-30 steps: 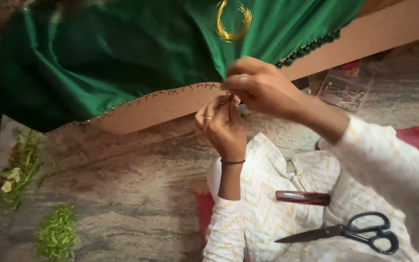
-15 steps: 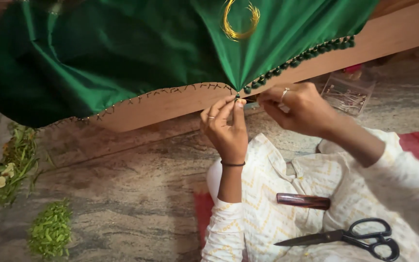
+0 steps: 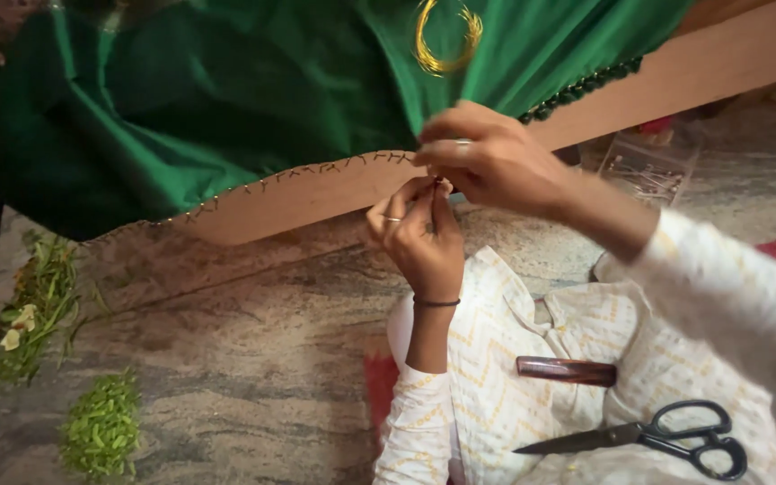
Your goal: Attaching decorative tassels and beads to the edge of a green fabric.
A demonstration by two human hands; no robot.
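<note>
Green cloth point(image 3: 208, 108) lies stretched over a wooden frame bar point(image 3: 316, 193), its lower edge fixed to the bar with a row of small stitches or pins. My left hand point(image 3: 419, 238) reaches up from below, fingertips pinched at the cloth's edge where it gathers. My right hand point(image 3: 487, 162) comes in from the right and pinches the same spot from above, a ring on one finger. What the fingertips hold is too small to make out. A gold embroidered loop point(image 3: 446, 40) shows on the cloth above the hands.
Black scissors point(image 3: 666, 440) and a brown wooden handle point(image 3: 568, 370) rest on my white patterned lap. A clear plastic box of pins point(image 3: 648, 171) sits on the stone floor at right. Green leaves and flower bits point(image 3: 38, 305) and a heap of green pieces point(image 3: 101, 427) lie at left.
My right hand moved out to the right, then came back left to the gathered cloth edge. My left hand stayed pinched at the same spot.
</note>
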